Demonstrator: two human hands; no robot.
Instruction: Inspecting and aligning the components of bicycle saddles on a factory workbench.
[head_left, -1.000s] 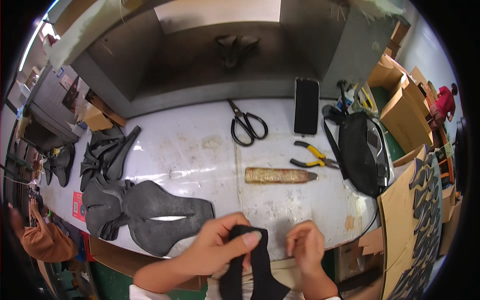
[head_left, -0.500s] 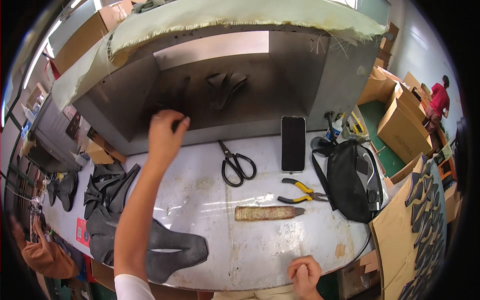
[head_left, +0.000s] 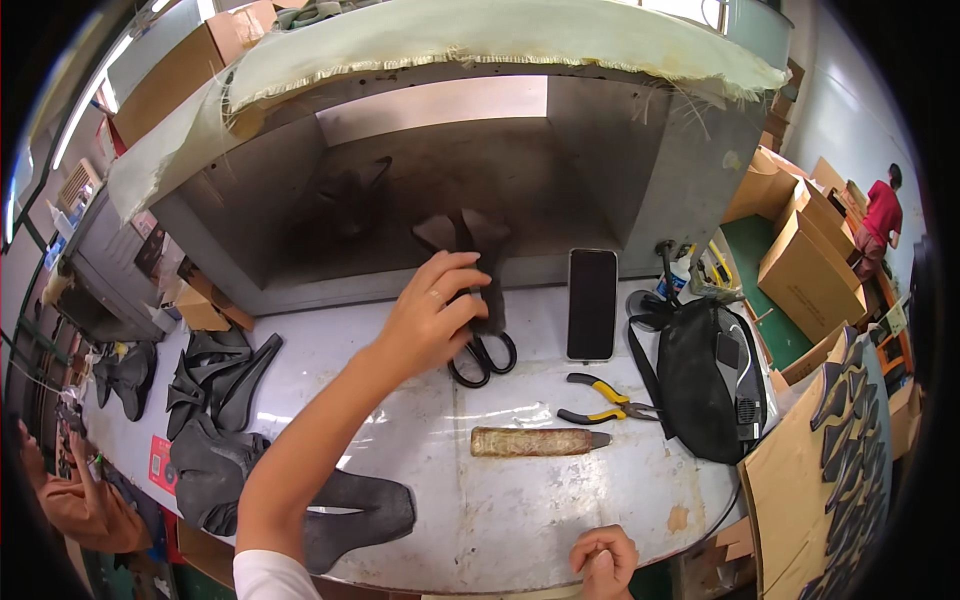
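Note:
My left hand [head_left: 435, 312] reaches forward to the front lip of the grey metal box, its fingers curled over a dark shoe upper piece [head_left: 488, 236]. The piece hangs from the box's dark interior out over the lip, partly behind my fingers. Under it lie black-handled scissors [head_left: 497, 366], their blades hidden. Deeper in the box, another dark piece [head_left: 345, 195] shows dimly. Near the table's front edge my right hand [head_left: 605, 560] is closed, with nothing visible in it. Yellow-and-black pliers [head_left: 600, 397] and a wrapped, flat-tipped tool [head_left: 532, 441] lie beyond it.
The open box [head_left: 690, 170] has a frayed pale cloth [head_left: 480, 35] on top. A phone [head_left: 593, 305] and a black pouch [head_left: 705, 370] lie at right. Dark uppers [head_left: 210, 470] pile at left; a cardboard sheet [head_left: 790, 500] bears more pieces. Two people are farther off.
My left hand has moved right and nearer, from the box's left part to its middle. The dark upper piece has come forward from inside the box with it. My right hand stays closed.

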